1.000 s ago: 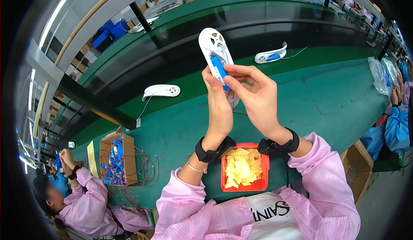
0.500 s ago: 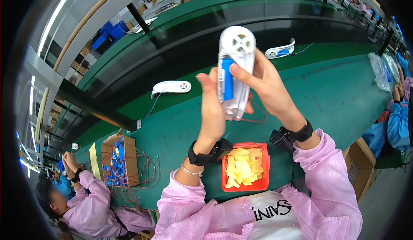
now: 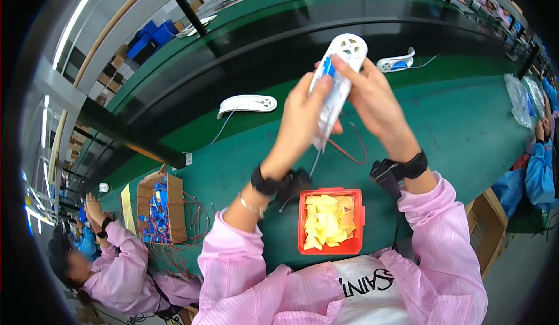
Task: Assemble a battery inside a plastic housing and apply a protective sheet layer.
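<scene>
A green surface [image 3: 431, 133] spans the scene, with a dark green strip [image 3: 466, 66] along its far side. At the left sits a co-worker in a pink smock [image 3: 125, 267], both hands raised. An open carton [image 3: 495, 217] stands at the near right. On the surface's left part, a cardboard box [image 3: 176, 208] holds blue battery packs [image 3: 157, 214], red wires [image 3: 195, 223] spilling over its right side. A red tray [image 3: 359, 226] of yellow pieces [image 3: 329, 220] sits near the person's body.

The left hand [image 3: 300, 121] is clamped on the left side of a white plastic housing [image 3: 336, 98]; the right hand [image 3: 375, 103] grips its right side, thumb over the face. The housing is held up above the surface, tilted, its round spoked end far and to the right. Fingers behind it are hidden. Two similar pieces lie on the strip: a left housing [image 3: 247, 103] and a right housing [image 3: 402, 63]. A blue pack [image 3: 328, 67] shows inside the held housing, partly covered by fingers. Smallest, a thin red lead [image 3: 355, 161] loops below the hands.
</scene>
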Available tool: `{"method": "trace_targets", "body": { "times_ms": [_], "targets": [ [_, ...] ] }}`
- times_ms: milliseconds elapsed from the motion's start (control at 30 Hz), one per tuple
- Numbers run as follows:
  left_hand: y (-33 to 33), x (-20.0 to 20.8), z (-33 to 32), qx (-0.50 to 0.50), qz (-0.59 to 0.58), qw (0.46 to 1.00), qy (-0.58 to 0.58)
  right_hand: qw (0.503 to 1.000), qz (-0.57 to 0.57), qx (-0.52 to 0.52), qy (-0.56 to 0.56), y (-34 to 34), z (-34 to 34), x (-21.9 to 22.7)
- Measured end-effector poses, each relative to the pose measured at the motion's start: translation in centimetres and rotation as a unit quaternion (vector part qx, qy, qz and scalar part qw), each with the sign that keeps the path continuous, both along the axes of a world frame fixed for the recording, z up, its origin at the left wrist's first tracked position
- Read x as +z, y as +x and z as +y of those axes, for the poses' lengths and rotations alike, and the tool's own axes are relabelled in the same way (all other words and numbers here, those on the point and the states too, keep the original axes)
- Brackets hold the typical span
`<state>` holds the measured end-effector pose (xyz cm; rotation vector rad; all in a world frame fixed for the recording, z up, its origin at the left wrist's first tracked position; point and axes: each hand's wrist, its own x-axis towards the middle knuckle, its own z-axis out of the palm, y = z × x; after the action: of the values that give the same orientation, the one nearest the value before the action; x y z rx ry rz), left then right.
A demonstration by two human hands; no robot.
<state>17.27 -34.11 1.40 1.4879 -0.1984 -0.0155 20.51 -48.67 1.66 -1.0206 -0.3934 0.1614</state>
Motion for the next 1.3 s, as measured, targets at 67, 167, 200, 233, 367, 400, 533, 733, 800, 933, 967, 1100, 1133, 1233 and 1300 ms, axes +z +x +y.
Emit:
{"method": "trace_targets", "body": {
  "times_ms": [67,167,200,233,367,400,533,733,800,933,967,1100,1133,1233,1300],
  "targets": [
    [6.1,-2.1,3.0,-0.019,0.093,0.990,-0.101,0.998,0.018,-0.055,-0.031,0.9,-1.2,0.3],
    [14.9,-6.5,7.5,0.095,0.177,0.953,-0.225,0.990,-0.048,-0.132,-0.032,1.2,-2.7,1.2],
    [16.8,-8.2,8.2,0.141,0.140,0.951,-0.236,0.989,-0.053,-0.131,-0.034,1.2,-3.1,1.4],
    [18.4,-10.0,9.2,0.188,0.102,0.945,-0.246,0.989,-0.058,-0.129,-0.035,1.1,-3.0,1.5],
    [19.1,-11.9,9.8,0.081,0.096,0.973,-0.193,0.990,-0.069,-0.088,-0.084,0.9,-3.8,1.8],
    [18.7,-11.9,10.1,0.021,0.086,0.983,-0.160,0.986,-0.081,-0.104,-0.098,0.9,-3.9,1.8],
    [17.4,-10.9,17.3,0.112,-0.070,0.854,0.504,0.986,-0.096,-0.069,-0.121,0.7,-3.2,1.9],
    [9.9,-7.2,19.0,0.039,-0.030,0.761,0.647,0.981,-0.116,-0.052,-0.144,0.8,-3.0,1.9],
    [6.0,-6.0,18.1,0.117,-0.111,0.760,0.629,0.980,-0.121,-0.043,-0.149,1.2,-3.3,1.6],
    [-4.4,-2.7,14.6,0.169,0.047,0.909,0.378,0.979,-0.119,-0.046,-0.159,2.1,-3.2,0.9],
    [-7.0,-2.3,13.9,0.162,0.099,0.932,0.308,0.979,-0.112,-0.051,-0.161,2.2,-3.2,0.7],
    [-13.6,-4.4,11.8,0.109,0.231,0.952,0.168,0.975,-0.116,-0.042,-0.185,2.0,-2.9,0.4],
    [-14.3,-5.5,11.3,0.127,0.208,0.942,0.231,0.974,-0.113,-0.040,-0.194,2.1,-3.1,0.3],
    [-16.0,-9.3,10.7,0.202,0.068,0.887,0.409,0.968,-0.118,-0.008,-0.219,1.7,-2.2,0.0],
    [-16.8,-10.4,10.0,0.190,-0.011,0.881,0.434,0.967,-0.118,0.010,-0.228,1.6,-1.4,-0.4]
  ]
}}
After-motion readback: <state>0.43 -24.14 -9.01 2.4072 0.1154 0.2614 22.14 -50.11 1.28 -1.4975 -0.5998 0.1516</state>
